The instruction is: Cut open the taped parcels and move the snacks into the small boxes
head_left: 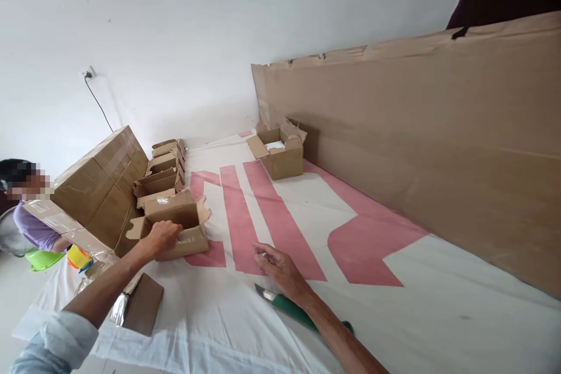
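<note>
My left hand (163, 238) is closed on the near wall of an open cardboard box (193, 241), whose torn flaps stand up. My right hand (280, 269) hovers over the red-marked white cloth (193, 310), fingers loosely apart and holding nothing visible. Just below it lies a green-handled knife (289, 308), its blade pointing left; my forearm covers part of the handle. Behind the gripped box, several more open cardboard boxes (160, 181) stand in a row. Left of my hands, a small closed box (144, 305) with shiny tape sits near the cloth's edge.
A large taped carton (114, 181) borders the left side. At the back is another open box (284, 162) with something white inside. A tall cardboard sheet (407, 128) walls off the right. Beyond the carton, a person in purple (33, 225) is near a green basin (42, 259).
</note>
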A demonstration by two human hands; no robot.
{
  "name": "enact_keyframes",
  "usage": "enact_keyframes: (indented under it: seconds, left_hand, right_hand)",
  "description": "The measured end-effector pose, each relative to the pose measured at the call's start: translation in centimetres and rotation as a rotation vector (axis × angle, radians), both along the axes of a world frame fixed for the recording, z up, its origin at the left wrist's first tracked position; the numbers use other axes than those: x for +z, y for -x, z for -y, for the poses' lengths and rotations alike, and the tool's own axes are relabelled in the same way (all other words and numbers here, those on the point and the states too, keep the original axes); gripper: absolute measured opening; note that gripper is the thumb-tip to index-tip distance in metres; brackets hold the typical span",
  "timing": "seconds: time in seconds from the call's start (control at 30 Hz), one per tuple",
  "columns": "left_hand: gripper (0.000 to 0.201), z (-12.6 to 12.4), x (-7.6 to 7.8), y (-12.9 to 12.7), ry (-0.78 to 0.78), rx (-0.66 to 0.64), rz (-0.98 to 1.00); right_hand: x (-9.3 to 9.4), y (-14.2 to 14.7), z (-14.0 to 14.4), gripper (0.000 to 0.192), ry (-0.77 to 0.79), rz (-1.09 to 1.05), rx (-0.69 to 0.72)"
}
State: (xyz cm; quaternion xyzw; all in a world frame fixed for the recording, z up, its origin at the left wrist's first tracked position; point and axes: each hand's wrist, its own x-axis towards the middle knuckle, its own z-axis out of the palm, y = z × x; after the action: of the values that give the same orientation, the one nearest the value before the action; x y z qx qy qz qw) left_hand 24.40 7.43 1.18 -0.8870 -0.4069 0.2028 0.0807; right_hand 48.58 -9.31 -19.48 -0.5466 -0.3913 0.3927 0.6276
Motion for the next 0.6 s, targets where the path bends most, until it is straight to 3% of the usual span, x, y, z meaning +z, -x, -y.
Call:
enact_keyframes:
  seconds: [0.17, 0.33, 0.47, 0.6]
  left_hand:
    - [0.021, -4.2, 0.1, 3.8, -0.135, 0.122, -0.077]
    - [0.028, -6.6, -0.9, 5.1, -0.212, 0.162, -0.087]
    - [0.03, -7.3, -1.2, 5.3, -0.232, 0.16, -0.054]
    - [0.022, -6.9, -1.0, 5.6, -0.227, 0.139, -0.027]
  right_hand:
    - [-0.1, 0.2, -0.1, 0.055, 0.003, -0.003, -0.004]
    - [0.5, 0.2, -0.1, 0.056, -0.001, 0.05, -0.011]
    - [4.8, 0.7, 1.1, 0.055, -0.016, 0.069, -0.036]
    - [9.6, 3.5, 4.4, 0.055, -0.158, -0.018, 0.028]
